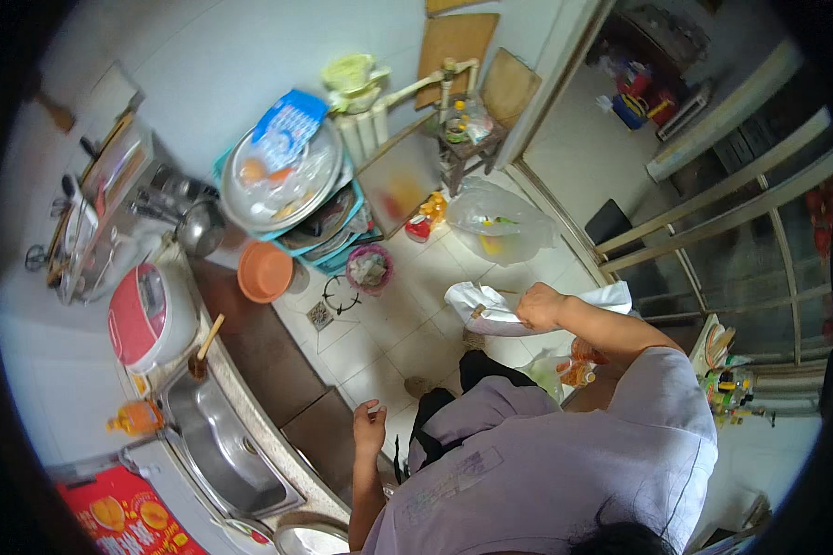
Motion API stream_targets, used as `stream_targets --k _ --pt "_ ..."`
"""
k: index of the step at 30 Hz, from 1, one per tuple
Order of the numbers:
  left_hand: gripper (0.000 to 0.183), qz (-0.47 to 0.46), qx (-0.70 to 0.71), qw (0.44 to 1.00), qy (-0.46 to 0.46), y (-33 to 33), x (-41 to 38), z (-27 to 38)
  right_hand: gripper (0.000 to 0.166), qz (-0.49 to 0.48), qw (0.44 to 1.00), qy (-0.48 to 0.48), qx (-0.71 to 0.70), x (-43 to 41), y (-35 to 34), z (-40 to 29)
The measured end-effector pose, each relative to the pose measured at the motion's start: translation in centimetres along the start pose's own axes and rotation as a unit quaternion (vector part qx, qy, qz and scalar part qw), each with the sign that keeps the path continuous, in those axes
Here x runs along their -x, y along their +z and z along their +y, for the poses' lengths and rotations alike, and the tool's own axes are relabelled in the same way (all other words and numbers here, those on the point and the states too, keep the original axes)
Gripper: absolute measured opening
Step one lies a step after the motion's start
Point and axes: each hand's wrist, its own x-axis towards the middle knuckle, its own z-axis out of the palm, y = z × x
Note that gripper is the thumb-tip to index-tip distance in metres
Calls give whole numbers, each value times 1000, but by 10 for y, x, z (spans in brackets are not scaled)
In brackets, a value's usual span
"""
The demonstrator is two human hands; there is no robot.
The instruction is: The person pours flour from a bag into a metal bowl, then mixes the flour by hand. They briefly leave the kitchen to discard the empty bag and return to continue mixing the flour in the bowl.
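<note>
My right hand [541, 306] is closed at the edge of a white bag or sack [501, 326], above the tiled floor. What lies inside the bag cannot be told. A small brown piece [480, 312] shows at the bag's left side, and a thin brown stick-like thing [505, 291] just behind it. My left hand [369, 424] hangs between my body and the sink counter [250, 409]. Its fingers are loosely curled and apart, with nothing seen in them.
A steel sink [225, 444], a rice cooker [154, 318] and a wooden-handled brush [208, 343] are on the left. Beyond stand an orange basin [265, 271] and a rack topped by a large metal bowl [236, 201]. A translucent plastic bag [520, 239] rests near the doorway.
</note>
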Motion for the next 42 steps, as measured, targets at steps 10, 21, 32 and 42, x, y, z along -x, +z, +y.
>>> stream_targets --k 10,21,32,42 --pt "26 -138 -95 977 131 111 -118 189 24 -51 968 165 -181 117 85 118" --pt "32 -297 -210 889 277 242 -207 334 26 42 887 363 -282 243 119 187" --pt "36 -354 -232 838 346 429 -226 461 38 185 835 427 -293 311 165 295" --pt "31 -327 -204 843 376 574 -175 559 40 200 833 411 -311 307 214 442"
